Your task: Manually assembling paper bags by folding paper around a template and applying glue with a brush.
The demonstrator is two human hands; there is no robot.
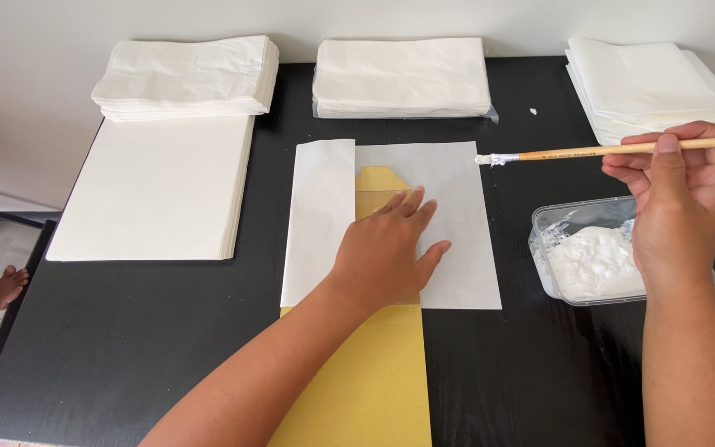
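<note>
Yellow template (374, 372) under white sheet (457, 207); left hand (391, 248) spread flat; right hand (684, 194) pinching brush (622, 150), glue tub (593, 261) seemingly beneath.

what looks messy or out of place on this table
Little stands out. A small white fleck lies loose on the black table near the right paper stack, and white paste smears the clear tub wall. The stacks sit tidy.

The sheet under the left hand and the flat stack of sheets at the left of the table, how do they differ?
The sheet is single, thin and partly folded over a yellow template; the flat stack is many sheets, thick and unfolded. The left hand presses the sheet; nothing touches the stack. Both are white paper on the black table.
</note>
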